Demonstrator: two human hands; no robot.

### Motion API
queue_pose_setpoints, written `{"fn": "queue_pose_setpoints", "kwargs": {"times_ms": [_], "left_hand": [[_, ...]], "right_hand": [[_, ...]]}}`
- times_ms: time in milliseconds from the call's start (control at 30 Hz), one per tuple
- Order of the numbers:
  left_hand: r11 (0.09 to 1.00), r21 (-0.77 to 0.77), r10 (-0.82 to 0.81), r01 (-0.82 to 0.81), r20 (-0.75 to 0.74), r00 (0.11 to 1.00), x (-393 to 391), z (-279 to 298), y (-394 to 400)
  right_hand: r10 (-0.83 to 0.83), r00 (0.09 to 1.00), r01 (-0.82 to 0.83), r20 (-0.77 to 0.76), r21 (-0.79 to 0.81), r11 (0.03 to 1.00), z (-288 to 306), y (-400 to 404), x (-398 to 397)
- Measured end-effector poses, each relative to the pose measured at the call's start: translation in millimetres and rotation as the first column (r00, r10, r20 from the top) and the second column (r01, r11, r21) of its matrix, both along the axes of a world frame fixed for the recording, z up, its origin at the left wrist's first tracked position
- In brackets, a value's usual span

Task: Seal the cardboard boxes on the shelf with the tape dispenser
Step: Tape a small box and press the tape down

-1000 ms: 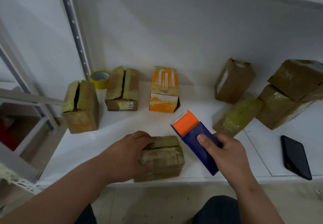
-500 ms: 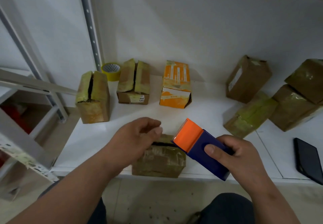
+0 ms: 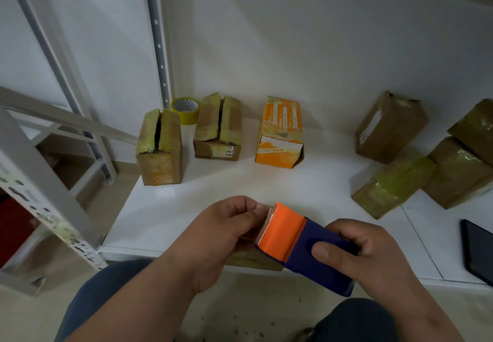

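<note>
My right hand (image 3: 365, 256) grips a blue tape dispenser (image 3: 306, 248) with an orange front, held over the shelf's front edge. My left hand (image 3: 221, 232) pinches at the tape end by the dispenser's orange mouth. A small taped cardboard box (image 3: 253, 260) lies on the white shelf (image 3: 226, 187) under both hands, mostly hidden. Further back stand a brown box with a split top (image 3: 160, 149), a second box with raised flaps (image 3: 217, 128) and an orange box (image 3: 280, 133).
A yellow tape roll (image 3: 185, 109) sits at the back left by the grey shelf upright (image 3: 157, 35). Several taped brown boxes (image 3: 394, 181) are piled at the right. A black phone (image 3: 477, 251) lies at the right front. Slotted metal frame bars (image 3: 40, 181) stand left.
My left hand lifted off the small box and came to the dispenser's orange mouth. My right hand brought the dispenser lower and nearer, over the box. The camera view shifted left.
</note>
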State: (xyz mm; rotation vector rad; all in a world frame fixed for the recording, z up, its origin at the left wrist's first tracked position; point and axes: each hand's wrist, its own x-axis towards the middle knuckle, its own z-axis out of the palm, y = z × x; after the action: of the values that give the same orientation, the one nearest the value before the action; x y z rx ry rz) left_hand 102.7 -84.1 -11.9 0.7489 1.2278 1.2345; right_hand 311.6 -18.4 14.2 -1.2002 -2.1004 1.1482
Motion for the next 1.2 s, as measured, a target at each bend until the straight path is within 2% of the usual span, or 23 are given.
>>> {"fn": "queue_pose_setpoints", "kwargs": {"times_ms": [133,300,467,933,1100,1200], "left_hand": [[1.000,0.006,0.014,-0.014,-0.053,0.998,-3,-4,-15],[0.978,-0.010,0.195,-0.208,-0.302,0.933,-1,-13,-25],[0.960,-0.055,0.254,-0.275,-0.247,0.935,-9,-15,-30],[0.943,0.066,0.330,-0.326,-0.318,0.889,-24,-14,-33],[0.890,0.020,0.453,-0.456,-0.157,0.878,-56,-21,-31],[0.904,-0.007,0.424,-0.428,-0.120,0.898,-69,-25,-24]], "right_hand": [[0.028,0.998,-0.027,0.062,-0.020,0.999,1,-9,-4],[0.062,0.990,-0.055,0.128,-0.055,0.997,-1,-16,-12],[0.106,0.978,-0.099,0.180,-0.048,0.994,1,-17,-16],[0.185,0.947,-0.193,0.264,0.004,0.981,24,-6,-34],[0.147,0.937,-0.168,0.317,0.039,0.985,38,8,-28],[0.151,0.920,-0.178,0.362,0.044,0.983,46,21,-32]]}}
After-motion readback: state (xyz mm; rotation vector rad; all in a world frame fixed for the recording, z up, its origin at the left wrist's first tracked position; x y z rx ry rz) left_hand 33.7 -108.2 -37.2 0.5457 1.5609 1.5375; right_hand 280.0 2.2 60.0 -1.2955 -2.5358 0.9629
